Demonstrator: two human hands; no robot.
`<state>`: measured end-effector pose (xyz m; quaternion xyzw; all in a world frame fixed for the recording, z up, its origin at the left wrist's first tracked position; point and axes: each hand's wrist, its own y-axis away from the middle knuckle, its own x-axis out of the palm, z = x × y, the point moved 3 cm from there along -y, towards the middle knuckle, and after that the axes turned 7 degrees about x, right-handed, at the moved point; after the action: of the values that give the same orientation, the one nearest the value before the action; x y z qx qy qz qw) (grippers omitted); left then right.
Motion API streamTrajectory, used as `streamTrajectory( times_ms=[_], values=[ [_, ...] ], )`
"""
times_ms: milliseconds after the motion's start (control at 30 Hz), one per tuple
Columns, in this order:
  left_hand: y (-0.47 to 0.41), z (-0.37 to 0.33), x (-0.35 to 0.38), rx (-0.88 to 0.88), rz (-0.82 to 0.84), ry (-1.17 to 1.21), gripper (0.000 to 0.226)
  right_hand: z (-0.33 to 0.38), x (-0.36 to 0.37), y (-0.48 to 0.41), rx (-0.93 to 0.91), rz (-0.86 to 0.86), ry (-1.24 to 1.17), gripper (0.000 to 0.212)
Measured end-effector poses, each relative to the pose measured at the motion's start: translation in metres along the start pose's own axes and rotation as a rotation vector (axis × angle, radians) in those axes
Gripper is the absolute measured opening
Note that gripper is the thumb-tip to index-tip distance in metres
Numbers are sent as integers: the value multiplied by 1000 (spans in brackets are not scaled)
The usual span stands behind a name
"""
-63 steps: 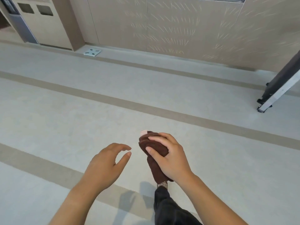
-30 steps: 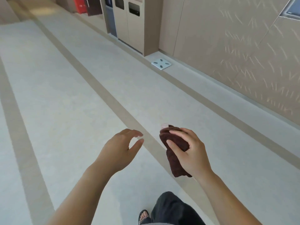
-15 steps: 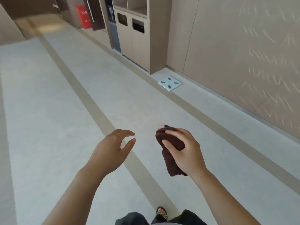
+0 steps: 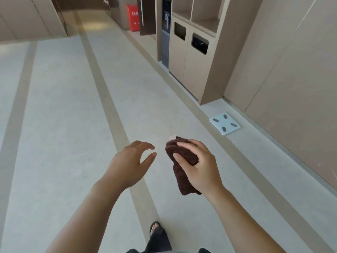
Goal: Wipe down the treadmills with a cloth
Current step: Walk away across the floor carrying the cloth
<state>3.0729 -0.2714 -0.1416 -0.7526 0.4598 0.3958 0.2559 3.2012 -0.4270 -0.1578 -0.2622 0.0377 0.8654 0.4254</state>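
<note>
A folded dark brown cloth (image 4: 180,172) with a small pink tag at its top hangs in my right hand (image 4: 198,167), which grips it around the upper half. My left hand (image 4: 129,165) floats just to the left of the cloth, fingers spread and curled, holding nothing and not touching it. Both hands are held out over a pale grey floor. No treadmill is in view.
A bin cabinet with two dark slots (image 4: 189,57) stands against the right wall, a dark machine (image 4: 166,31) beside it. A light blue bathroom scale (image 4: 224,123) lies on the floor near the wall. A red object (image 4: 132,17) stands far down the corridor. My sandalled foot (image 4: 155,230) shows below.
The view has swung left from the wall to look down the corridor; a dark frame at the right edge has left view. Both hands keep the same pose, the cloth still gripped.
</note>
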Motion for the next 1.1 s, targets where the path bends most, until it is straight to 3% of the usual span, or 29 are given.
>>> streamTrajectory(
  times_ms=[333,900,1100],
  values=[
    [-284,69,-40,73,80,-21,33,-38,42,-277,51,-57,-15,26],
    [-802,212,-134,66,3,-30,35,-82,121,-821,-25,-34,-3,26],
    [-992,264,-163,130,31,-72,34,-109,149,-1002,36,-90,18,27]
  ],
)
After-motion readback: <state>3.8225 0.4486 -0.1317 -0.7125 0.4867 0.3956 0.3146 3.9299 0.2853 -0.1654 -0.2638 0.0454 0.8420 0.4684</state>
